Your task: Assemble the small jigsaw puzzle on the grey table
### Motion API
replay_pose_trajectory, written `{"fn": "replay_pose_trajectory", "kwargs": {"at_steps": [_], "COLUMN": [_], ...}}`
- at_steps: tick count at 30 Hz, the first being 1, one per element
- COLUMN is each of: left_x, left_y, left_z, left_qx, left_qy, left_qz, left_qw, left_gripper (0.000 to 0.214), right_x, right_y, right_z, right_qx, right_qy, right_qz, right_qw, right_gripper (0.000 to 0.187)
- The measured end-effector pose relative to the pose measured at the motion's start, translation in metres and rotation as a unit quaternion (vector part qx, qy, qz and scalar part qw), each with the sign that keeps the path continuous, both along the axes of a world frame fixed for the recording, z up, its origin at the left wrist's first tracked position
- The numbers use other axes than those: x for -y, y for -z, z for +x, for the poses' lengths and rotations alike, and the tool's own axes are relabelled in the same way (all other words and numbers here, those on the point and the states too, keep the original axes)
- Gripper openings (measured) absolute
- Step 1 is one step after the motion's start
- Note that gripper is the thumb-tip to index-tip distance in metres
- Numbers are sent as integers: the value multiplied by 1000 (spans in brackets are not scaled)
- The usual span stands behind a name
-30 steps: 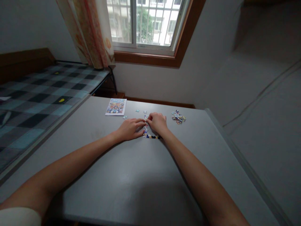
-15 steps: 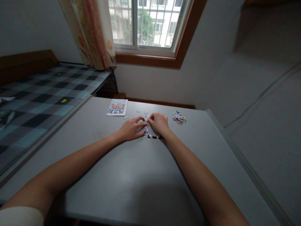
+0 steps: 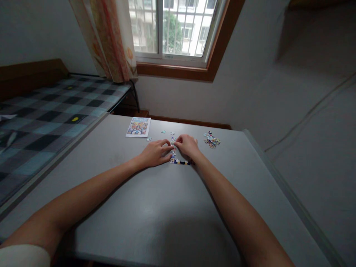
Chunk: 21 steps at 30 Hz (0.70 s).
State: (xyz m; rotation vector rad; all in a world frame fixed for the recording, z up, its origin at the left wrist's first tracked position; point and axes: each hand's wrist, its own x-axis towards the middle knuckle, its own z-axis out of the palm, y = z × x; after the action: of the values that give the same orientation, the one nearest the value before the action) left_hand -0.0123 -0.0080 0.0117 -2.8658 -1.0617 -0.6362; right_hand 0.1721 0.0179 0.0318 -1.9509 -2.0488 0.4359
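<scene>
On the grey table [image 3: 155,207] lies a partly joined strip of jigsaw pieces [image 3: 180,162], running up between my two hands. My left hand [image 3: 154,152] rests on the table at the strip's left side, its fingers curled and its fingertips pressed onto the pieces. My right hand [image 3: 188,145] sits just to the right, fingers pinched together on a small puzzle piece at the top of the strip. The piece itself is mostly hidden by the fingers.
A printed picture card [image 3: 138,127] lies at the table's far left. A few loose pieces [image 3: 163,131] lie beyond my hands, and a pile of loose pieces [image 3: 211,139] sits to the right. A checked bed [image 3: 41,118] adjoins the table's left; a window [image 3: 172,29] stands behind.
Both hands have stayed at the strip of pieces with only slight finger movement. The view has shifted a little.
</scene>
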Motion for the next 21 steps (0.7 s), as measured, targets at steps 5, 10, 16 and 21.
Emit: {"fn": "replay_pose_trajectory", "kwargs": {"at_steps": [5,10,16,21], "left_x": [1,1,1,-1], "left_y": [-1,-4,-4,-3], "left_z": [0,1,3,3], "left_qx": [-2,-4,2,10], "left_qy": [-3,11,7,13], "left_qz": [-2,-1,-3,-9], "left_qw": [1000,1000,1000,1000], "left_gripper": [32,33,33,33], "right_x": [2,4,5,5], "right_y": [-1,0,1,1], "right_z": [0,-2,-4,-6], "right_qx": [13,25,31,37], "right_qy": [2,-17,-30,-18], "right_qz": [12,44,60,60], "right_qw": [1000,999,997,997], "right_gripper": [14,14,16,14]}}
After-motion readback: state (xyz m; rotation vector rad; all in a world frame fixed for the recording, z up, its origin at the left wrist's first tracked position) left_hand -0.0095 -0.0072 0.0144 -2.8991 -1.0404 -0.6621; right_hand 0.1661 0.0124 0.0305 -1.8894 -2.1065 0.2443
